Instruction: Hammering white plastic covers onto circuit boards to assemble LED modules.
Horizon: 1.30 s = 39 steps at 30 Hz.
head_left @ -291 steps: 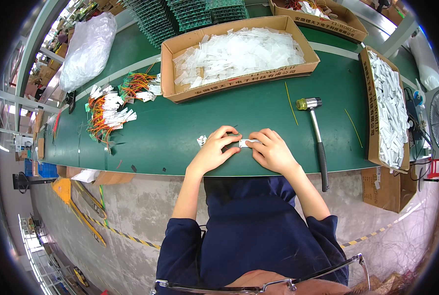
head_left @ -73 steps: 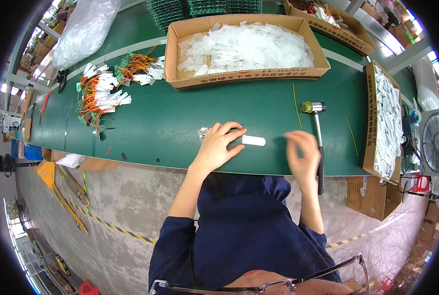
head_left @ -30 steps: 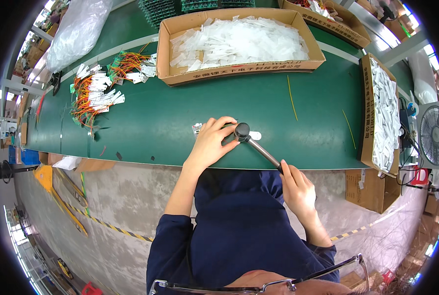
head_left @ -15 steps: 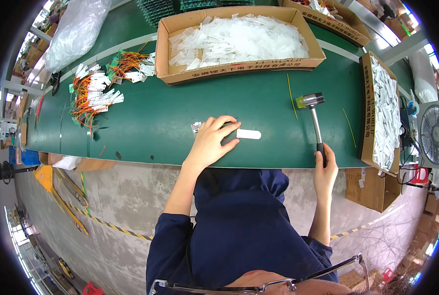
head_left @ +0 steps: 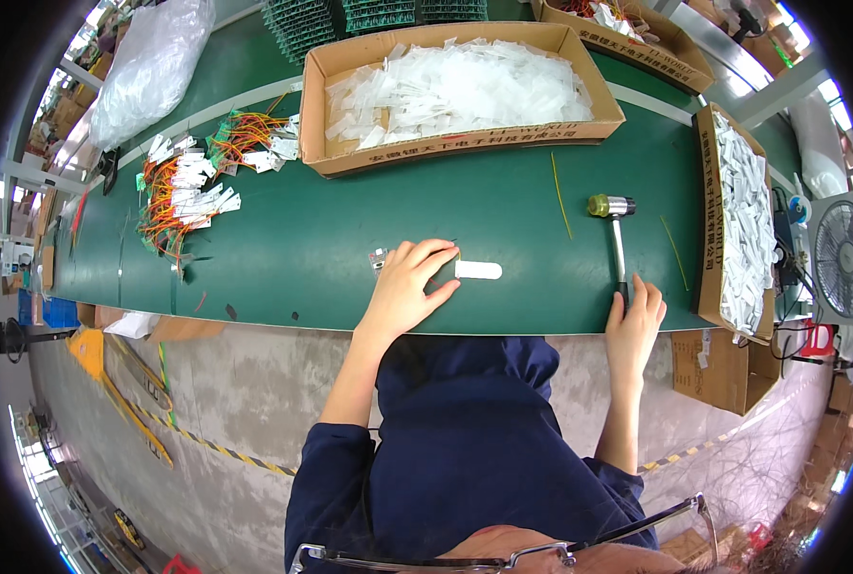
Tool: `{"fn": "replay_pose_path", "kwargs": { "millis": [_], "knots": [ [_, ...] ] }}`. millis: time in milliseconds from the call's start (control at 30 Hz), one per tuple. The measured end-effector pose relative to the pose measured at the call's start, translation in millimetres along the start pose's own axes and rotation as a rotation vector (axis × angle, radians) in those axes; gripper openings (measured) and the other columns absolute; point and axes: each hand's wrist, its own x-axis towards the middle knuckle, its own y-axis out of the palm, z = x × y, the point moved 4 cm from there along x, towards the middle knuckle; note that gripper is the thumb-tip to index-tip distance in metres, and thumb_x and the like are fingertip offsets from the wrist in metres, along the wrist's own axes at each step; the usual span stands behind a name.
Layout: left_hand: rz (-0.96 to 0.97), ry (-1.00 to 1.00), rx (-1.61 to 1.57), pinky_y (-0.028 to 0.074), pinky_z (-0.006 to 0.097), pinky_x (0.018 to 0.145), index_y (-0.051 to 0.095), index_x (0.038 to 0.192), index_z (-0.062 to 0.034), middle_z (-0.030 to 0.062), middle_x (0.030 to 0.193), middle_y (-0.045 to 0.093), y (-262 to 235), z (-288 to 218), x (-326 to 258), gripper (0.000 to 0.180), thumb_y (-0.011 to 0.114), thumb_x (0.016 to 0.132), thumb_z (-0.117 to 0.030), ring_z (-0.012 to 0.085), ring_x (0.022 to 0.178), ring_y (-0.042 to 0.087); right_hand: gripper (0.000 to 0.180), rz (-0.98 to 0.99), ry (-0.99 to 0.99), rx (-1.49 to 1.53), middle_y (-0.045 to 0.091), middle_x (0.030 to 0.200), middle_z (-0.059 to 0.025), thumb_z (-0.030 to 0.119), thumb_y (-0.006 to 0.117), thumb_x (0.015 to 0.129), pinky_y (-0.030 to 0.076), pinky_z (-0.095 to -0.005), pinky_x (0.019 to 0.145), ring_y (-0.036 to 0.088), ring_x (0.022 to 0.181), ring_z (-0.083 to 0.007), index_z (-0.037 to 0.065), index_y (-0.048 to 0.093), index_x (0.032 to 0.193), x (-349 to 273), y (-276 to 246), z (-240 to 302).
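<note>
Over the table near its front edge, my left hand (head_left: 409,289) curves with thumb and index finger around the left end of a flat white strip (head_left: 480,271) with a rounded end. A small shiny piece (head_left: 379,258) shows at the other side of this hand; whether it joins the strip is hidden. To the right, my right hand (head_left: 634,320) has thumb and fingers about the dark grip of a hammer (head_left: 619,247). Its head, part yellowish and part dark with metal, points away from me. The fingers look loosely closed on the grip.
Behind stands a cardboard box (head_left: 465,145) of translucent white pieces; another box (head_left: 706,220) of white pieces is at right. Wired green boards with white tags (head_left: 192,187) lie at left. Thin yellow wires (head_left: 561,196) lie near the hammer. A fan (head_left: 840,258) stands far right.
The hammer has swung slightly to the right, and its handle stands straighter away from me. My right fingers look looser on it. The left hand keeps its place at the strip; the view has shifted slightly.
</note>
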Motion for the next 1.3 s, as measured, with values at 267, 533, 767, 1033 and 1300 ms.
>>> {"fn": "replay_pose_path", "kwargs": {
  "millis": [267, 533, 767, 1033, 1300],
  "knots": [
    [-0.139, 0.102, 0.032, 0.046, 0.038, 0.088, 0.066, 0.114, -0.0050, 0.0033, 0.119, 0.064, 0, -7, -3, 0.038, 0.076, 0.078, -0.012, 0.0264, 0.097, 0.059, 0.039, 0.254, -0.683, 0.189, 0.059, 0.112, -0.0116, 0.015, 0.070, 0.082, 0.048, -0.0412, 0.089, 0.058, 0.105, -0.0294, 0.003, 0.062, 0.118, 4, 66, 128],
    [-0.599, 0.030, 0.045, 0.042, 0.034, 0.073, 0.068, 0.097, -0.0054, 0.0067, 0.096, 0.067, -33, 15, -44, 0.020, 0.066, 0.079, 0.004, 0.0242, 0.082, 0.060, 0.020, 0.338, -0.604, 0.287, 0.064, 0.094, -0.0110, 0.021, 0.072, 0.084, 0.052, -0.0405, 0.077, 0.064, 0.088, -0.0312, 0.004, 0.070, 0.096, 82, -19, 143],
    [-0.476, -0.130, 0.090, 0.043, 0.035, 0.072, 0.067, 0.094, -0.0054, 0.0075, 0.094, 0.066, -24, 28, -46, 0.017, 0.065, 0.080, 0.004, 0.0245, 0.080, 0.060, 0.031, 0.263, -0.393, 0.200, 0.068, 0.072, -0.0143, 0.032, 0.071, 0.082, 0.052, -0.0363, 0.065, 0.065, 0.066, -0.0237, 0.000, 0.073, 0.083, 279, -60, 139],
    [-0.463, -0.182, 0.141, 0.044, 0.037, 0.070, 0.066, 0.095, -0.0053, 0.0090, 0.092, 0.065, -19, 33, -50, 0.018, 0.065, 0.079, 0.003, 0.0271, 0.079, 0.060, 0.037, -0.157, -0.169, 0.105, 0.071, 0.079, -0.0200, 0.038, 0.066, 0.082, 0.055, -0.0420, 0.076, 0.070, 0.080, -0.0350, 0.002, 0.075, 0.082, 512, 23, 77],
    [-0.454, -0.180, 0.140, 0.050, 0.037, 0.070, 0.064, 0.092, -0.0005, 0.0154, 0.085, 0.064, -19, 37, -48, 0.021, 0.060, 0.077, 0.013, 0.0297, 0.075, 0.061, 0.038, -0.163, 0.022, -0.177, 0.068, 0.113, -0.0222, 0.035, 0.067, 0.084, 0.054, -0.0476, 0.085, 0.065, 0.106, -0.0384, 0.001, 0.072, 0.098, 516, 111, -3]
  ]
}}
